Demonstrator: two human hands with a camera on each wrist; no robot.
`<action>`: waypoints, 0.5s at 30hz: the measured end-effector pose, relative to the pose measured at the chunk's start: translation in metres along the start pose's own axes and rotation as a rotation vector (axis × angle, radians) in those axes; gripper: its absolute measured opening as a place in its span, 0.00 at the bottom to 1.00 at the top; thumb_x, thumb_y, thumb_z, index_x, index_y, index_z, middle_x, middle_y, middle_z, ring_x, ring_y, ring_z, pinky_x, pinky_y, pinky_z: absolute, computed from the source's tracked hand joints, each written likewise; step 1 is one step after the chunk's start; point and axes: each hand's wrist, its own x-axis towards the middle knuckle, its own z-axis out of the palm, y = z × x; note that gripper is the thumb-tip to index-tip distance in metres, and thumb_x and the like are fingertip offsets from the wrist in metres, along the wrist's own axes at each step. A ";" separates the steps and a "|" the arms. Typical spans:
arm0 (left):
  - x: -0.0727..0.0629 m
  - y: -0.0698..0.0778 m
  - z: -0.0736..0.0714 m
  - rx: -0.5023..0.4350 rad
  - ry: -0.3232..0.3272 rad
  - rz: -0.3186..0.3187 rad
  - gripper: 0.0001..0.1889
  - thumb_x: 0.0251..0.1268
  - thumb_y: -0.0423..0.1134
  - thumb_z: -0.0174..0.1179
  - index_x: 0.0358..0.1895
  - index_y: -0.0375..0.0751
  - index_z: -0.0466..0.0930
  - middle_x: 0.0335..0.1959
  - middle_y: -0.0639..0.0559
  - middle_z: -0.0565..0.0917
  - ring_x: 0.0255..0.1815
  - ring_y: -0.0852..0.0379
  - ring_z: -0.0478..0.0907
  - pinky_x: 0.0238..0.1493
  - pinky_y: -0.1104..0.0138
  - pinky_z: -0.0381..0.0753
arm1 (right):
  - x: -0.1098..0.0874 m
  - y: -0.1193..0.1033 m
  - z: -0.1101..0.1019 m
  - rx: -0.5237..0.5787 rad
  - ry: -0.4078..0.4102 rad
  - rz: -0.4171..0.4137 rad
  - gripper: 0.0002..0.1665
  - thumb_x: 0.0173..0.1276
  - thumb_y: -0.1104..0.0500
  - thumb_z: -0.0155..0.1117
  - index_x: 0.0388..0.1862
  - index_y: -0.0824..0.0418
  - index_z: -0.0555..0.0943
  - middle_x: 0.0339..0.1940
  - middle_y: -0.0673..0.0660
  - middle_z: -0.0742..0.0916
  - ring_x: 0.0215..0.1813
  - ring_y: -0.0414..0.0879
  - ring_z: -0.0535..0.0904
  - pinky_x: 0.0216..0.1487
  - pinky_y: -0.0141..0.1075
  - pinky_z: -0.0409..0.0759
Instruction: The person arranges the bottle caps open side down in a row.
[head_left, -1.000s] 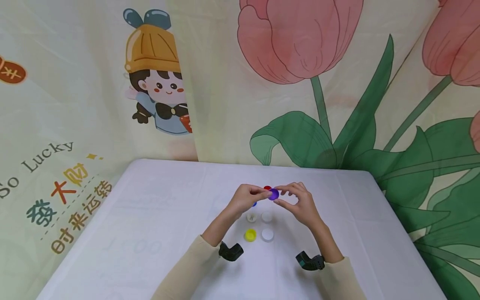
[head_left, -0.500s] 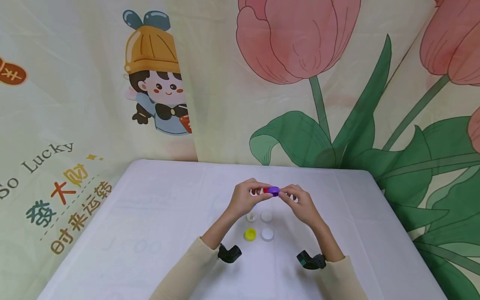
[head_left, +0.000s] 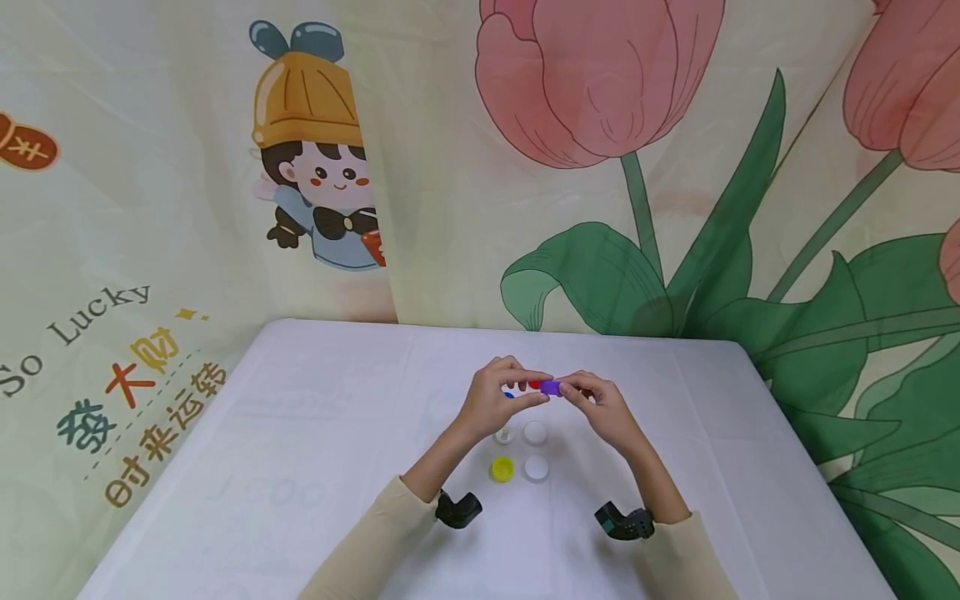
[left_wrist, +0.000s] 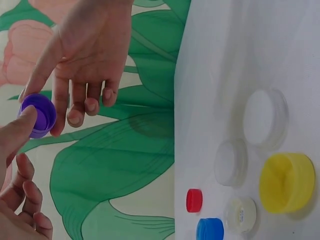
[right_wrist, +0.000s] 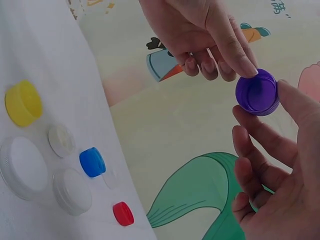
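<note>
A purple bottle cap (head_left: 551, 387) is held up over the far part of the table, between both hands. My left hand (head_left: 486, 398) pinches it from the left, the thumb reaching over its rim in the left wrist view. From the other side my right hand (head_left: 604, 410) grips the rim between thumb and index finger, other fingers loosely bent. The cap's hollow side (right_wrist: 259, 93) faces the right wrist camera. Below lie a red cap (right_wrist: 123, 214), a blue cap (right_wrist: 92, 162), a cream cap (left_wrist: 241, 214), a yellow cap (left_wrist: 287, 182) and two white caps (left_wrist: 262, 118).
A white-covered table (head_left: 315, 467) carries the caps in a small cluster near its middle. Close to the blue cap, a faint clear disc (right_wrist: 110, 179) shows in the right wrist view. Behind the table hangs a printed cloth (head_left: 442, 183) with tulips and a cartoon figure.
The purple cap has turned from facing the head camera to nearly edge-on. My right thumb and index finger have drawn in onto it. The caps on the table have not moved.
</note>
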 end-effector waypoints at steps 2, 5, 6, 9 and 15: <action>0.000 -0.001 0.000 0.009 -0.012 -0.010 0.17 0.47 0.41 0.72 0.44 0.46 0.85 0.26 0.50 0.76 0.31 0.58 0.67 0.30 0.68 0.65 | 0.000 0.000 0.000 -0.007 0.006 0.010 0.14 0.67 0.53 0.59 0.42 0.62 0.83 0.33 0.53 0.81 0.36 0.49 0.69 0.35 0.38 0.67; -0.001 -0.002 0.001 0.025 -0.028 -0.042 0.20 0.48 0.43 0.71 0.48 0.48 0.83 0.27 0.55 0.74 0.32 0.59 0.66 0.29 0.69 0.66 | 0.000 0.001 0.000 -0.020 0.012 0.009 0.15 0.65 0.54 0.61 0.45 0.61 0.83 0.33 0.53 0.81 0.37 0.49 0.69 0.37 0.39 0.67; -0.001 -0.002 0.001 0.027 -0.030 -0.055 0.20 0.48 0.44 0.71 0.49 0.49 0.83 0.26 0.56 0.73 0.32 0.59 0.67 0.28 0.69 0.66 | 0.000 0.001 0.000 -0.025 0.014 0.006 0.14 0.65 0.54 0.61 0.46 0.61 0.82 0.33 0.53 0.81 0.38 0.49 0.69 0.37 0.39 0.67; -0.001 -0.003 0.002 0.024 -0.027 -0.091 0.20 0.50 0.45 0.70 0.49 0.49 0.83 0.26 0.57 0.72 0.32 0.55 0.68 0.27 0.70 0.65 | 0.000 0.001 -0.001 -0.026 0.017 0.001 0.15 0.64 0.58 0.63 0.48 0.61 0.82 0.33 0.54 0.80 0.39 0.48 0.69 0.38 0.39 0.67; -0.001 -0.005 0.002 0.021 -0.020 -0.125 0.19 0.50 0.46 0.69 0.47 0.46 0.84 0.28 0.44 0.75 0.32 0.48 0.70 0.27 0.69 0.65 | -0.003 -0.018 -0.001 -0.022 0.022 -0.029 0.17 0.62 0.64 0.64 0.50 0.66 0.80 0.34 0.56 0.80 0.38 0.50 0.69 0.38 0.39 0.67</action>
